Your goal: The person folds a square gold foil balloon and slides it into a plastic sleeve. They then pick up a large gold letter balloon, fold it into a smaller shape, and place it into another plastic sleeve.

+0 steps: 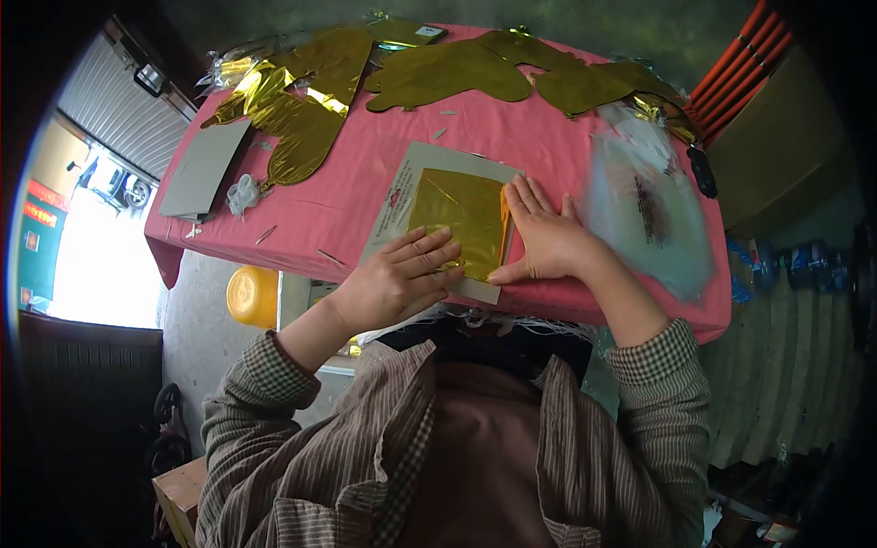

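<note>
A folded square of gold foil [457, 210] lies on a grey card [393, 205] with printing along its left side, near the table's front edge. My left hand [402, 279] rests flat with fingers stretched out over the foil's lower left part. At the foil's right edge is my right hand [548, 237], thumb and fingers spread, touching that edge and the card. A narrow orange-gold strip [505, 219] shows beside its fingertips. Neither hand grips anything that I can see.
Flat gold foil balloons [448, 73] lie along the back of the pink-covered table [311, 219]. Grey cards [206, 169] lie at the left, clear plastic bags [649, 210] at the right. A black-handled object [702, 172] sits at the right edge. A yellow basin [251, 297] is below left.
</note>
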The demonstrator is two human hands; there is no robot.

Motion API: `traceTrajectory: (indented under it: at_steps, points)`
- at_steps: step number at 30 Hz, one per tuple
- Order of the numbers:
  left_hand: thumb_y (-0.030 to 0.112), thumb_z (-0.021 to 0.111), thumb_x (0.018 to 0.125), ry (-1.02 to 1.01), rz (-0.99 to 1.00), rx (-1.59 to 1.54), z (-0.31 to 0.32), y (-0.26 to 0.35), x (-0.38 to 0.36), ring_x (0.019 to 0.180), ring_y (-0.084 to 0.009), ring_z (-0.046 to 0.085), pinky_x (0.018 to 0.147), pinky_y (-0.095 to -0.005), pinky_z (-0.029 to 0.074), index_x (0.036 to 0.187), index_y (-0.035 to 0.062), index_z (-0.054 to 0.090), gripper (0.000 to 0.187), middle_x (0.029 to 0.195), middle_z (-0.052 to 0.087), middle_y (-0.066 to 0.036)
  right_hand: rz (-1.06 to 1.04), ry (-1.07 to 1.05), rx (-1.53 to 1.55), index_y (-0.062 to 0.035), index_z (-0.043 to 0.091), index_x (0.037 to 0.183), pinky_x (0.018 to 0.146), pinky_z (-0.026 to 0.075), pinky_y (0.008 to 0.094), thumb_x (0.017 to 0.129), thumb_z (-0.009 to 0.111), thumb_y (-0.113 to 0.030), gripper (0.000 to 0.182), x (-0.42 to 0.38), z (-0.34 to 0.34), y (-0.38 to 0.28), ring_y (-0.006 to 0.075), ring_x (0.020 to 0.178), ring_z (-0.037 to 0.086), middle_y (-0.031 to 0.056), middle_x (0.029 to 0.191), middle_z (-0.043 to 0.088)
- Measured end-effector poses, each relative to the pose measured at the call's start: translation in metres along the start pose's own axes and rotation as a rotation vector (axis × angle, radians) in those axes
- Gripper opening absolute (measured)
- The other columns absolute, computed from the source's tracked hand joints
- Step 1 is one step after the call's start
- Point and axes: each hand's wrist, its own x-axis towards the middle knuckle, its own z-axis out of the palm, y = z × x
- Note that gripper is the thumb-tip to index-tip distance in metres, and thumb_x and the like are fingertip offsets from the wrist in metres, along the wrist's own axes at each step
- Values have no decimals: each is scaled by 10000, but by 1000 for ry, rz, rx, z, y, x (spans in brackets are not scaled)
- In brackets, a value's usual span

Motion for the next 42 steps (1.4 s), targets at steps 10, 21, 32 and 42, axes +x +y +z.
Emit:
traceTrajectory:
  at_steps: [10,21,32,42]
  points:
    - [213,654,810,-4,-308,-310,-18,11,19,1242,-343,430,1019,-467,349,1253,43,487,503,1281,499,-186,-8,4,-15,44,-22,1429,1105,45,554,558,665,-729,1352,-2,-2,-1,292,1416,-4,213,1513,-15]
    - [498,421,906,-35,-396,152,28,11,30,1345,-372,259,1088,-536,156,1377,65,356,643,1414,338,-208,-32,54,-34,48,-23,1429,1120,30,498,589,597,-776,1329,2,8,3,306,1414,-21,230,1509,-10]
    - [569,383,895,-40,-340,135,31,8,34,1337,-403,255,1079,-549,178,1376,91,368,678,1404,339,-224,-46,92,25,53,-38,1425,1120,2,484,594,656,-708,1324,9,18,6,331,1406,-77,252,1500,-41]
    - [562,418,881,-59,-310,184,29,8,35,1329,-410,266,1076,-556,183,1388,113,351,681,1387,362,-220,-5,88,61,43,-25,1431,1123,3,485,604,713,-605,1285,19,14,-14,326,1409,-64,237,1507,-27]
